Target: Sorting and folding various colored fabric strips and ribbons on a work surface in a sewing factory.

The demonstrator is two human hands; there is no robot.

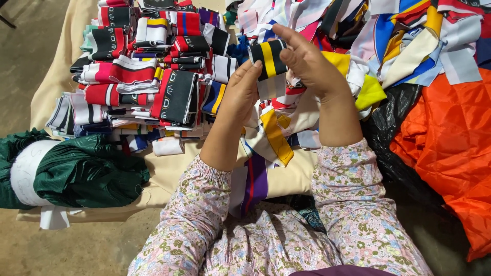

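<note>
The black and yellow striped strip is sitting just above the centre of my view, at about 12 o'clock from my wrists, and I am holding it up with both hands. My right hand is closing its fingers over the strip from the 3 o'clock side, thumb under and fingers on top. My left hand is pinching the lower white end of the same piece from the 7 o'clock side, with the fingertips pressed together on the cloth. I am judging that the step is folding or rolling this one piece between the hands. At 10 o'clock, the folded stack of red, black and white pieces is lying on the beige cloth. At 2 o'clock, the loose heap of unsorted strips is spreading out. The next move, I think, is asking for a firm pinch so the fold is not opening, and a flat free spot on the stack.
</note>
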